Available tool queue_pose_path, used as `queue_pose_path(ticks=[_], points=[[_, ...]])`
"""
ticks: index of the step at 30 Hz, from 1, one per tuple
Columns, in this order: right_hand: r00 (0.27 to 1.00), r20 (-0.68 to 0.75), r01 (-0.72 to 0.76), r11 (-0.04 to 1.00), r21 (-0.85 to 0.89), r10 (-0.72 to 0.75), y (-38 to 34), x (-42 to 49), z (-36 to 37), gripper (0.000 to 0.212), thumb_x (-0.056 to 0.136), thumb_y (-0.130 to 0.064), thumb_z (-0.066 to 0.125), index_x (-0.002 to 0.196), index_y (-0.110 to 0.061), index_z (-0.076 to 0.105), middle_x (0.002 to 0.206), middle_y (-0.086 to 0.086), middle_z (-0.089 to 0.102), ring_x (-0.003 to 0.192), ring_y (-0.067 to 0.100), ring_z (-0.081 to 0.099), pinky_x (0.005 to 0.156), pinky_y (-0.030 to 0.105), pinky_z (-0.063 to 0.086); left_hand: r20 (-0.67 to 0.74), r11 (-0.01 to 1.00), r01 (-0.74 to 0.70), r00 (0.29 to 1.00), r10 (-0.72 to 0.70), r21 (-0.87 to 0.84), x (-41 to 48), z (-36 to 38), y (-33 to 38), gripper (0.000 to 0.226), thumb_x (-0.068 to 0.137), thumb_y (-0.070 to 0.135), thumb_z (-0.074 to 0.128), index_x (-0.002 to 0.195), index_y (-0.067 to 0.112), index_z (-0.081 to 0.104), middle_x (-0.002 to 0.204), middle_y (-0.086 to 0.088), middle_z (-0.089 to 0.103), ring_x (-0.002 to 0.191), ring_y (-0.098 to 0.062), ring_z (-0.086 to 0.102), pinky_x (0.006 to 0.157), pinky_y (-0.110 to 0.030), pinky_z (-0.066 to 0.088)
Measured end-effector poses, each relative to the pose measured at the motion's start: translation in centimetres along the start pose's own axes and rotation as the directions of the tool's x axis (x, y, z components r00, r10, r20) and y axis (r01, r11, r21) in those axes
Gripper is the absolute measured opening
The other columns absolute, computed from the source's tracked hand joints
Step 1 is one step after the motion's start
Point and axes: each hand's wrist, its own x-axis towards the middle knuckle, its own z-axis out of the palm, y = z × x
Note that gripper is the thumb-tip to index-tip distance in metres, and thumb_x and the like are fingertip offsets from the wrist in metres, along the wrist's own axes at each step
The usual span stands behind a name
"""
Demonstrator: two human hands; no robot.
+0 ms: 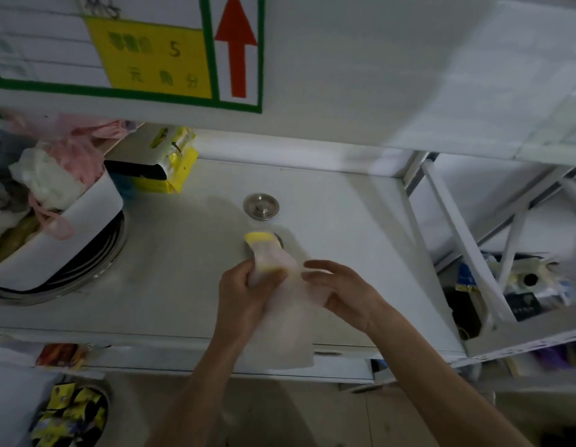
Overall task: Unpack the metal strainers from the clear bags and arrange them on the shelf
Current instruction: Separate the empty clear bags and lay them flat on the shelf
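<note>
We have both hands over the white shelf [344, 221], working a clear bag [289, 321]. Left hand [244, 291] is clamped around the upper part of the bag, fingers wrapped over the yellow-edged packet end [264, 250] that sticks up from it. Right hand [341, 288] pinches the bag's film on the other side, thumb and fingers together on the plastic. Hands pull against each other, probably to open the bag or slide the contents out; the loose tail of the bag hangs down past the shelf front.

One metal strainer [261, 206] already sits unpacked on the shelf, flat, knob up, just behind the hands. A second round metal edge [280, 240] shows right behind the yellow end, mostly hidden, so we can't tell whether it rests on the shelf or is part of what's being held. Motion blur, contents of the bag unclear.

Placement looks like a row starting mid-shelf, open space to the right for more. To the left a white bin [70, 233] stuffed with plastic bags and a yellow package [173, 169] crowd that side, so the row likely grows rightward.
</note>
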Motion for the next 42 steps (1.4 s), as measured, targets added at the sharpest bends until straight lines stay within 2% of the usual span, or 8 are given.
queue_pose_path(ticks=[4,10,16,21,26,34,37,42], points=[[0.991,0.094,0.095,0.994,-0.044,-0.091,0.0,0.1,-1.9,0.037,0.083,0.009,0.050,0.110,-0.012,0.065,0.101,0.013,0.065,0.088,0.027,0.049,0.074,0.031,0.039,0.034,0.989,0.061,0.998,-0.057,-0.136,0.0,0.6,-0.2,0.028,0.072,0.028,0.084,0.080,0.005,0.071,0.067,-0.011,0.062,0.065,-0.015,0.052,0.057,-0.033,0.046],[0.972,0.127,0.211,0.971,-0.109,-0.197,-1.0,0.5,-3.3,0.049,0.082,0.015,0.038,0.118,-0.007,0.064,0.118,0.008,0.066,0.094,0.018,0.063,0.076,0.023,0.053,0.118,0.931,0.255,0.966,-0.231,-0.262,0.1,1.4,-0.6,0.029,0.078,0.022,0.081,0.088,-0.004,0.072,0.080,-0.023,0.073,0.069,-0.022,0.064,0.061,-0.030,0.053],[0.944,0.001,0.295,0.844,-0.448,-0.330,-2.8,6.8,-6.2,0.065,0.072,0.007,0.039,0.123,-0.029,0.061,0.089,0.012,0.055,0.079,0.027,0.045,0.077,0.040,0.040,0.041,0.945,0.248,0.969,-0.245,-0.214,0.4,0.7,-0.9,0.024,0.082,0.016,0.078,0.085,-0.006,0.070,0.068,-0.007,0.065,0.059,-0.015,0.056,0.047,-0.020,0.046],[0.905,-0.089,0.216,0.630,-0.746,-0.416,-4.0,13.8,-6.7,0.071,0.073,0.014,0.033,0.130,-0.023,0.056,0.115,0.019,0.063,0.078,0.025,0.056,0.063,0.026,0.050,0.027,0.966,0.186,0.983,-0.184,-0.179,-0.6,0.6,-0.9,0.025,0.086,0.018,0.075,0.085,-0.006,0.068,0.070,-0.012,0.060,0.065,-0.017,0.051,0.051,-0.023,0.042],[0.892,-0.215,0.000,0.474,-0.880,-0.399,-3.6,17.6,-7.5,0.066,0.078,0.002,0.048,0.141,-0.017,0.040,0.144,0.010,0.047,0.130,0.030,0.047,0.105,0.036,0.042,0.027,0.961,0.168,0.986,-0.166,-0.219,-1.6,0.3,-1.1,0.027,0.083,0.023,0.077,0.084,-0.003,0.071,0.076,-0.024,0.068,0.067,-0.017,0.057,0.059,-0.030,0.046],[0.889,-0.227,-0.132,0.251,-0.959,-0.399,-4.1,17.6,-7.0,0.068,0.078,-0.002,0.050,0.140,-0.026,0.035,0.156,0.005,0.010,0.131,0.031,0.042,0.092,0.043,0.049,0.016,0.957,0.182,0.983,-0.183,-0.226,-0.8,0.0,-1.2,0.040,0.075,0.035,0.078,0.087,-0.002,0.070,0.090,-0.034,0.065,0.071,-0.020,0.057,0.063,-0.036,0.047],[0.863,-0.184,-0.090,0.215,-0.972,-0.470,-4.1,16.0,-7.0,0.063,0.081,-0.010,0.061,0.137,-0.026,0.038,0.148,0.009,0.014,0.124,0.033,0.046,0.084,0.041,0.052,0.006,0.961,0.174,0.984,-0.177,-0.217,-0.3,0.7,-0.9,0.033,0.082,0.029,0.078,0.086,-0.002,0.068,0.079,-0.028,0.064,0.069,-0.018,0.054,0.061,-0.034,0.046],[0.867,0.045,0.242,0.340,-0.909,-0.497,-4.2,9.8,-4.3,0.023,0.083,-0.030,0.067,0.101,-0.015,0.062,0.101,0.004,0.059,0.069,0.013,0.054,0.071,0.026,0.048,-0.099,0.972,0.160,0.979,-0.178,-0.171,1.3,2.9,-0.1,0.015,0.084,0.019,0.077,0.075,0.012,0.066,0.068,0.001,0.063,0.064,-0.015,0.055,0.057,-0.030,0.049]])
